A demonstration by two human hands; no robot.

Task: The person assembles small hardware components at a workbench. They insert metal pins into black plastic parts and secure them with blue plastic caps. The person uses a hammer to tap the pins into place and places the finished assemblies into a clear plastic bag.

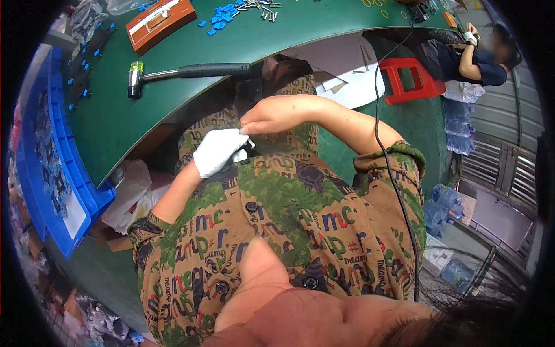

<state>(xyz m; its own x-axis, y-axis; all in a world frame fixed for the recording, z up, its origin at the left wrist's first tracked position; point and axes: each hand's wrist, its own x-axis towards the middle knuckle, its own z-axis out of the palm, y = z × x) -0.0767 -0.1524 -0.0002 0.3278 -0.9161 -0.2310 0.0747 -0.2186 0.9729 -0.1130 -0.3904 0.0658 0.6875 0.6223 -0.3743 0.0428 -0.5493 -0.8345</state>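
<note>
Close to my lap, my two hands meet in front of the patterned shirt. My left hand (217, 152), in a white glove, is closed around a small black part (250, 149) with a light metal-looking pin at its edge; the fingers cover most of it. Bare and pinched, my right hand (272, 117) touches the glove's fingertips just above that part. What sits between its fingers is hidden. Beyond the hands, a hammer (214, 70) with a black grip and a yellow-tipped head lies along the table's near edge.
On the green table (312, 22) lie a brown wooden block fixture (160, 26), blue clips (222, 17), metal pins (254, 4) and rows of black parts. A blue bin (63, 173) stands at left. A black cable (377, 110) hangs at right, near a red stool (404, 81) and another person (474, 63).
</note>
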